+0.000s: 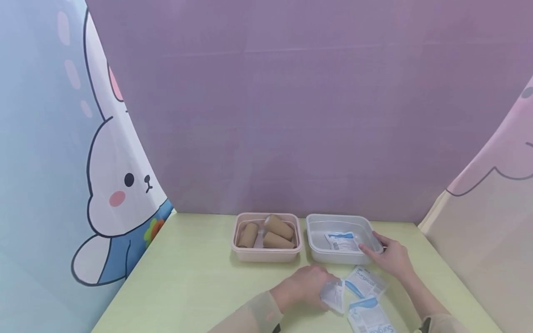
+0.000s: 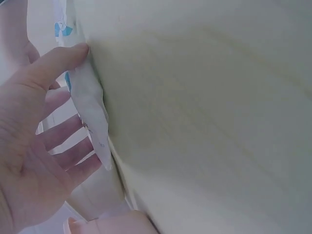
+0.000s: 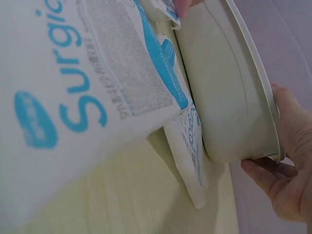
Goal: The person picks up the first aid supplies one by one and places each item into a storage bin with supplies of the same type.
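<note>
A: Far left of the frame, a white rabbit (image 1: 106,208) printed on blue cloth (image 1: 37,162), and a purple backdrop (image 1: 291,115) fills the upper middle!

B: Just under that backdrop, lower centre, the pink tray (image 1: 266,255) sits on the pale green table (image 1: 187,273). Three brown rolls (image 1: 248,235) lie inside it.

A: Go right and down, bottom centre: the left hand (image 1: 304,286), a pale sleeve (image 1: 260,314) behind it. What's it got?

B: A white-and-blue packet (image 1: 333,296)! The left wrist view shows the thumb on one side and the fingers along the other, the gap narrow. Whether the packet touches the tabletop, I can't tell.

A: Right of centre, here's the white tray (image 1: 341,257), just beside the pink one, a slim gap between. Another packet (image 1: 342,242) lies inside!

B: And below that tray, lower right, two more packets (image 1: 366,280), lettered "Surgical". The upper lies near the tray's front wall; the bottom edge of the frame cuts the lower.

A: Farther right, the right hand (image 1: 393,259) is at the tray's right side. How are those fingers?

B: Gripping! The right wrist view has the thumb over the rim, fingertips underneath.

A: Finally, pink-and-cream cloth (image 1: 483,222) down the right edge.
</note>
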Motion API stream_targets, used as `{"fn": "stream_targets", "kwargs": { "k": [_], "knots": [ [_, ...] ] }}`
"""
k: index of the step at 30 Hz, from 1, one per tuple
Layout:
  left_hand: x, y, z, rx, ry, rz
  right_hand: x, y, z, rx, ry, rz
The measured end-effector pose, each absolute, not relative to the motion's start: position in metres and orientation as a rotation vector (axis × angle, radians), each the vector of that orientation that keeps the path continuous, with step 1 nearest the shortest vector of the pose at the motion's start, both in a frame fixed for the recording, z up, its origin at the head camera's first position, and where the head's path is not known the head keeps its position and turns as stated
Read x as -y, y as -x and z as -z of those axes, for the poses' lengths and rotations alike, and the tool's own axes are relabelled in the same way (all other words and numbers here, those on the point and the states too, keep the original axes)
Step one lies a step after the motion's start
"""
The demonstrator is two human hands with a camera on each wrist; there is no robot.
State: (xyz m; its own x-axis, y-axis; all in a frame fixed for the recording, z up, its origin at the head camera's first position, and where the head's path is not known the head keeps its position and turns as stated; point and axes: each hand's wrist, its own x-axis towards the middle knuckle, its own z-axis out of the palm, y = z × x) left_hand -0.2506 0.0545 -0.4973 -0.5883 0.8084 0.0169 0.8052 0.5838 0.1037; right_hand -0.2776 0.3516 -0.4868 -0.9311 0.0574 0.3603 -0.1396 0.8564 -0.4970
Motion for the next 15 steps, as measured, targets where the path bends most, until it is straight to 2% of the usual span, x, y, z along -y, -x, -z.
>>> {"fn": "stream_targets", "kwargs": {
  "k": [15],
  "knots": [
    [-0.05, 0.254, 0.451, -2.638, -1.498, -0.316, -0.353, 0.277, 0.487, 2.679, -0.056, -0.756]
  ]
}}
